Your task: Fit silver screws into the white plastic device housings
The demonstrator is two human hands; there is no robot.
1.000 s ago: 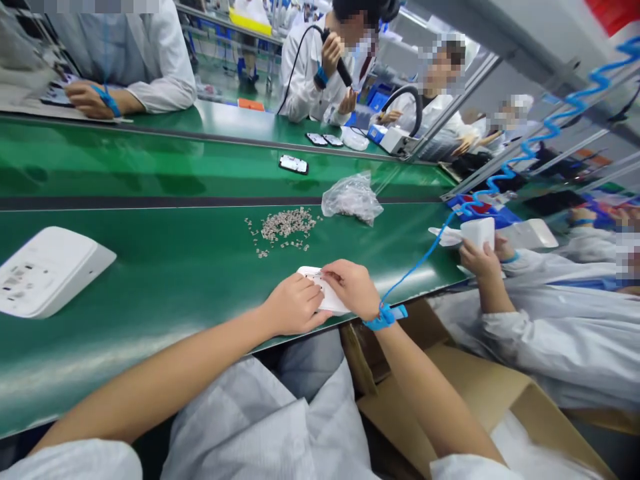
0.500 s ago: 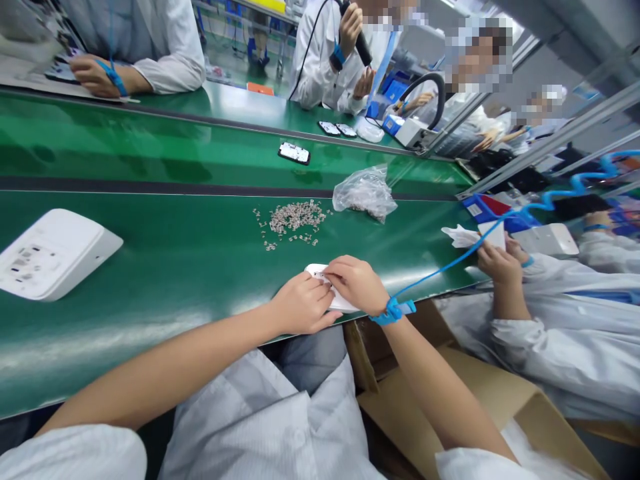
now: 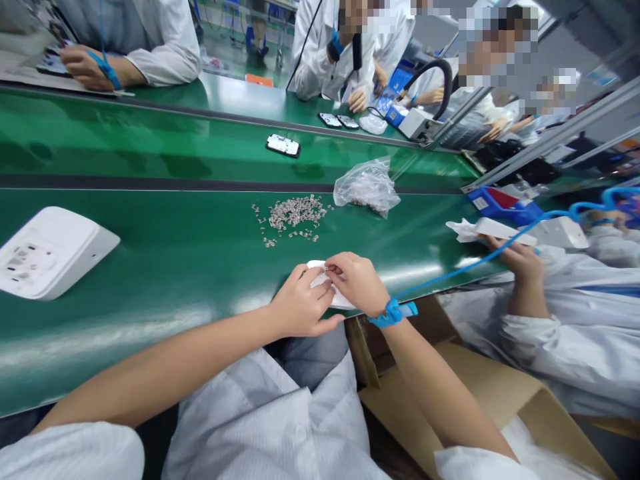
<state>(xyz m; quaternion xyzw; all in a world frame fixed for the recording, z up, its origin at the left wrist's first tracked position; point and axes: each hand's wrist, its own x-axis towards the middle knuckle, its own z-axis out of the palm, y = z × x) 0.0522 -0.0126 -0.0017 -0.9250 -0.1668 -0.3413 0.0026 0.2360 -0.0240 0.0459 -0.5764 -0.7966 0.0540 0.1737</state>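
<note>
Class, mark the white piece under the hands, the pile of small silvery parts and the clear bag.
White piece (image 3: 341, 301), head view: exposed surface near its closest edge.
Pile of small silvery parts (image 3: 296, 212), head view: its dense middle.
Clear bag (image 3: 367, 187), head view: its crumpled middle.

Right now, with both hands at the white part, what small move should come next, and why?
Probably a light press by the right hand, with the left hand steadying the white part: the right fingertips are bunched over its far end, the left fingers lie across it, and small metal pieces lie loose beyond. Whether the fingertips hold one is hidden.
</note>
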